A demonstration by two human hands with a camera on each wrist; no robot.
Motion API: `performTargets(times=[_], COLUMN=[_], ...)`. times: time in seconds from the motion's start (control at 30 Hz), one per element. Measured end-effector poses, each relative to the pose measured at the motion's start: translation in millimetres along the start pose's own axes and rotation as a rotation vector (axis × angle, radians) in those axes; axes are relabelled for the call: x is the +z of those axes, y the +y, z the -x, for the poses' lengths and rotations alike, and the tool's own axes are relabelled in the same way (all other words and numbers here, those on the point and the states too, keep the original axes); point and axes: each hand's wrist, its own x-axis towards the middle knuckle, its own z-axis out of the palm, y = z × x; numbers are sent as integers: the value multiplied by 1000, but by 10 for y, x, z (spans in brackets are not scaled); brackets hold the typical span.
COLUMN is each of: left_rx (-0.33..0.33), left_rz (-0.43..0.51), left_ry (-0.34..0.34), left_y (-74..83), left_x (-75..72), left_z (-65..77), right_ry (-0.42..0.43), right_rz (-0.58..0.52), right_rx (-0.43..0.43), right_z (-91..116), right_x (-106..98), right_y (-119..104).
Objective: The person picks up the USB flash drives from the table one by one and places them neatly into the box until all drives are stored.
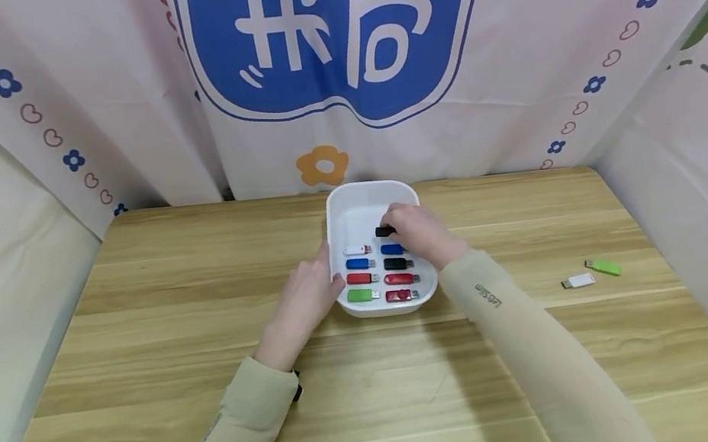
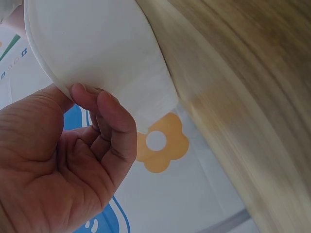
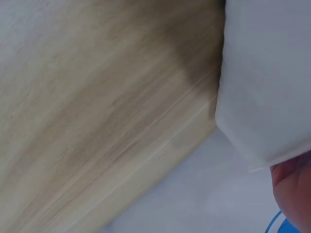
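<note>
A white plastic container [image 1: 357, 219] stands on the wooden table near its back edge. My left hand [image 1: 300, 300] holds its left side, the thumb at the rim and the fingers bent against the outer wall [image 2: 104, 43]. Over the container's right half, my right hand [image 1: 421, 232] pinches a black USB stick [image 1: 384, 231]. Two columns of USB sticks lie inside. The left column has a white stick [image 1: 355, 250], a blue one [image 1: 358, 263], a red one [image 1: 361, 278] and a green one [image 1: 362, 295]. On the right are blue [image 1: 392, 250], black [image 1: 396, 264] and red sticks [image 1: 399, 279].
Further right on the table [image 1: 196, 277] lie a white USB stick [image 1: 579, 281] and a bright green one [image 1: 605, 267]. A printed white curtain [image 1: 487, 138] hangs directly behind the table, with pale cloth on both sides.
</note>
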Motion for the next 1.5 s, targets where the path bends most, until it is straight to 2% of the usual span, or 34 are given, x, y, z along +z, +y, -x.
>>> performTargets(times=[0.33, 0.8, 1.5], left_rx=[-9, 37, 11], left_rz=[-1, -7, -14], left_ry=[-2, 34, 8], left_y=[4, 14, 26], left_x=[5, -6, -14], left_z=[0, 24, 20], right_ry=[-8, 0, -35], right_rz=[79, 165, 147], right_rx=[-8, -15, 5], right_z=[-34, -61, -84], right_x=[66, 101, 88], right_y=[5, -6, -8])
